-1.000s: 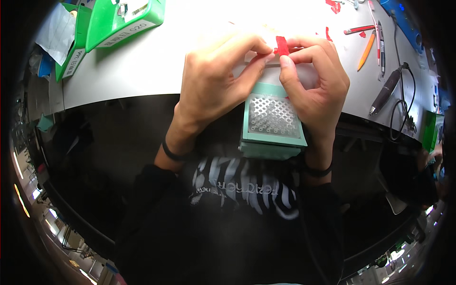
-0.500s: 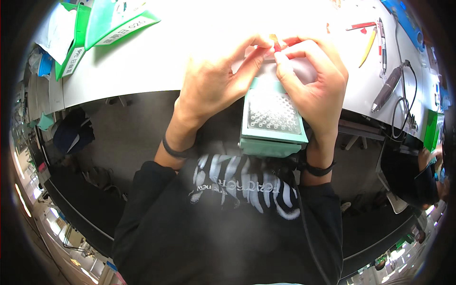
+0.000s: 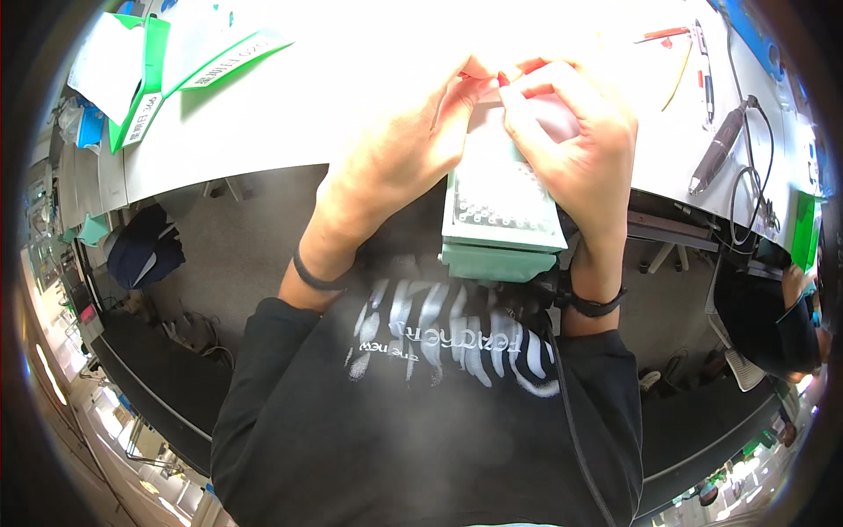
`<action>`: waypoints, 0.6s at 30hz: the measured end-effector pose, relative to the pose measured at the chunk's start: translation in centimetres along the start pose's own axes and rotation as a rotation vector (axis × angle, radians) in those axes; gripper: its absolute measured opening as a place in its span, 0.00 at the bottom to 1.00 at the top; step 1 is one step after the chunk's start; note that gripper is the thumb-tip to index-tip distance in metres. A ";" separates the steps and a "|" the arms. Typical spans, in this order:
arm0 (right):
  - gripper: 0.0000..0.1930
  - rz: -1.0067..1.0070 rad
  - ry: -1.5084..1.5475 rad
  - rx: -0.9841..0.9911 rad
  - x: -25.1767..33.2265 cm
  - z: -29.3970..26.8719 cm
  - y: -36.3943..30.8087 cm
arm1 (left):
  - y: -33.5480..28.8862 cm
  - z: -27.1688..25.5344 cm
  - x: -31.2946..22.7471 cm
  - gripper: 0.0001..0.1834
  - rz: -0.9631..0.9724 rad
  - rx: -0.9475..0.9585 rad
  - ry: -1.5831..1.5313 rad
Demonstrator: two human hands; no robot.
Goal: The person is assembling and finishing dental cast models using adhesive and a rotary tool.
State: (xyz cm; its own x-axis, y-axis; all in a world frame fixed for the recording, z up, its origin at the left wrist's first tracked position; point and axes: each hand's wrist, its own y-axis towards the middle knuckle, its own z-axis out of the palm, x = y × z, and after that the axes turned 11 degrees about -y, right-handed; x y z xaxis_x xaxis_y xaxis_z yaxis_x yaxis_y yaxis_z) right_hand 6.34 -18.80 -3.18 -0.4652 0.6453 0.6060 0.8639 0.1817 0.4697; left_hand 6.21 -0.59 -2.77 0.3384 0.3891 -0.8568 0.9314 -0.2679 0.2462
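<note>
Over the bright table edge, my left hand and my right hand meet at the fingertips. Both pinch a small red piece, mostly covered by the fingers; its exact kind cannot be made out. Below them, a pale green box with a pitted or perforated panel on top juts from the table edge toward my chest. My right wrist is beside this box, and my left forearm lies to its left. Glare washes out the table around the fingertips.
Two green-edged trays stand at the far left. On the right lie a dark pen-shaped handpiece with a cable, pens, a thin yellow tool and red bits. Another person's arm shows at the right rim.
The red piece now shows less between my fingertips, and its yellowish upper end is no longer visible. Both hands stay pinched in nearly the same place. The whole view has shifted slightly.
</note>
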 end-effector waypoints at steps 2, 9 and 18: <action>0.06 0.009 0.006 0.007 0.0 0.1 -0.1 | -0.1 0.1 0.2 0.06 0.053 -0.023 0.007; 0.06 0.014 0.013 0.010 0.0 -0.1 -0.2 | -0.8 0.4 -0.5 0.06 0.024 -0.004 0.210; 0.06 0.023 0.036 0.049 -0.5 0.0 -0.7 | -0.7 0.7 -0.3 0.08 0.061 -0.051 0.106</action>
State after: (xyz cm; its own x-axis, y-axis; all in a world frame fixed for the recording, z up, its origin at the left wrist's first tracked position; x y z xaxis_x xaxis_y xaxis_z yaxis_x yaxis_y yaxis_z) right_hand 6.03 -19.23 -3.84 -0.4514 0.6226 0.6392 0.8822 0.2040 0.4244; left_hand 5.37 -1.12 -3.03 0.4043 0.4652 -0.7875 0.9134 -0.2498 0.3214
